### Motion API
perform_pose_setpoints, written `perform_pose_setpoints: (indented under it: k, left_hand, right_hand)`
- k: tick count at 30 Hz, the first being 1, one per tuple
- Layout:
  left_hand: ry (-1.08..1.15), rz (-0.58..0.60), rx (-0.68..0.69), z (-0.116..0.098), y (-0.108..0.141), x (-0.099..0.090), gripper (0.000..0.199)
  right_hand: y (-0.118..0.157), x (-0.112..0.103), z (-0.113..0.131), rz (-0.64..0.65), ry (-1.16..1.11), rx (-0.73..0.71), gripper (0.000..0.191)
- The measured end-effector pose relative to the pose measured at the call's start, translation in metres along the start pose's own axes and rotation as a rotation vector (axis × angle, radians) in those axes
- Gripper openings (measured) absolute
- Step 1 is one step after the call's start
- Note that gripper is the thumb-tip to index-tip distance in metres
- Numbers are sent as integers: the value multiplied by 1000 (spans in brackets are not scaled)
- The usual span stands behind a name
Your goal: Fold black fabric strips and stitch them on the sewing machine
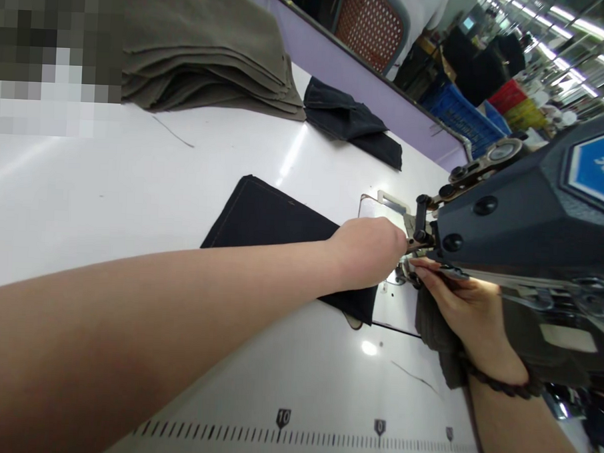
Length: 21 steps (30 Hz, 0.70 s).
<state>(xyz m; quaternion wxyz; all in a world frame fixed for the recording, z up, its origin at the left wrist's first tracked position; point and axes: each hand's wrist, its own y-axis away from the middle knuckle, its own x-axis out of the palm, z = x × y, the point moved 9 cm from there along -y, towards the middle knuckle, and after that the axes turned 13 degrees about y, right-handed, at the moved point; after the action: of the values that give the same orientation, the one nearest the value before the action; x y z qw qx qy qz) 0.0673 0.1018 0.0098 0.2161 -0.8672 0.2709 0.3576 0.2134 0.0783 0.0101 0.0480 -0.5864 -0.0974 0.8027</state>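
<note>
My left hand (pixel 368 253) reaches across to the needle area of a sewing machine (pixel 512 216). Its fingers are curled and mostly turned away from view, so what they grip is hidden. Thumb and forefinger of my right hand (pixel 471 314) are pinched together close by the presser foot (pixel 407 268), from the other side. Whatever is between them is too small to name. Olive-grey fabric (pixel 435 332) hangs below my right hand at the machine. Under my left wrist lies a dark navy fabric piece (pixel 272 215), one end overlapping the metal needle plate (pixel 396 307).
A stack of olive-grey fabric (pixel 214 62) sits at the back left, beside a folded dark piece (pixel 351 118). Loose threads lie on the white table (pixel 148 193). A ruler scale (pixel 323 439) runs along the front. Beyond are a chair (pixel 371 26) and a blue crate (pixel 454 116).
</note>
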Motion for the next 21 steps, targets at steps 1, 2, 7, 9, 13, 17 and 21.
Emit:
perform_pose_setpoints:
  k: [1, 2, 7, 9, 13, 17, 21]
  left_hand:
    - [-7, -2, -2, 0, 0, 0, 23]
    - [-14, -1, -4, 0, 0, 0, 23]
    - [-15, 0, -15, 2, -1, 3, 24]
    - [0, -10, -11, 2, -1, 2, 24]
    - [29, -33, -5, 2, -1, -1, 23]
    - [20, -56, -19, 3, 0, -3, 22]
    - [8, -33, -14, 1, 1, -2, 21]
  right_hand:
    - [0, 0, 1, 0, 4, -4, 16]
    - [0, -1, 1, 1, 5, -9, 16]
    - [-1, 0, 3, 8, 4, -18, 14]
    - [-1, 1, 4, 16, -13, -14, 14]
    - [-2, 0, 9, 14, -8, -36, 12]
    - [-2, -2, 11, 0, 23, -55, 13]
    - [-2, -2, 9, -3, 28, -50, 14]
